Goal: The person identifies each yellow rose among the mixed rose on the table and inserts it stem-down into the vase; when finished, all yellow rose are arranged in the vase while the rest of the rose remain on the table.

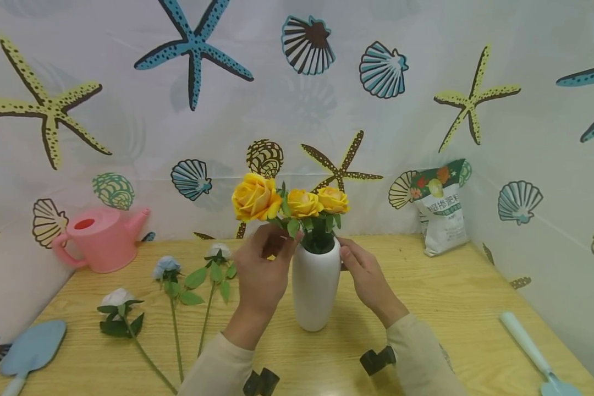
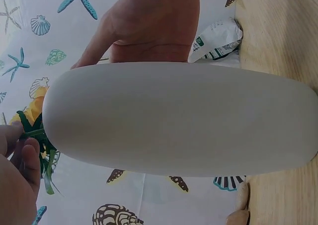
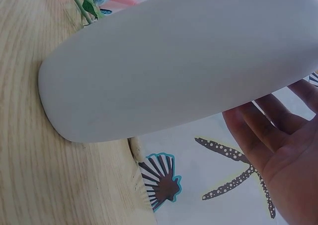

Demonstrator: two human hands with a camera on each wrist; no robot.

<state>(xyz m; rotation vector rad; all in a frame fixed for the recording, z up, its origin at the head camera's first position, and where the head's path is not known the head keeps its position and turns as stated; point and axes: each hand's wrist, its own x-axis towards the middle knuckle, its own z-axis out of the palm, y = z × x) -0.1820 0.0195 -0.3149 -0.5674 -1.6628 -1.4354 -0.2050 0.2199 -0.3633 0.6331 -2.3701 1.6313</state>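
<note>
A white vase (image 1: pixel 317 286) stands upright on the wooden table, with several yellow roses (image 1: pixel 304 203) above its mouth. My left hand (image 1: pixel 264 275) is at the vase's upper left. In the left wrist view, its thumb and fingers pinch a green stem (image 2: pixel 34 132) below a yellow bloom, just beside the rim. My right hand (image 1: pixel 368 275) touches the vase's upper right side. The right wrist view shows its fingers (image 3: pixel 258 128) extended, meeting the vase wall; their tips are partly hidden there. The stems' lower ends are hidden inside the vase.
Two white roses (image 1: pixel 117 300) (image 1: pixel 220 253) and a blue rose (image 1: pixel 166 267) lie to the left. Behind them stands a pink watering can (image 1: pixel 104 242). A blue shovel (image 1: pixel 34 346) lies far left, another shovel (image 1: pixel 527 341) at right. A white bag (image 1: pixel 443 214) leans at back right.
</note>
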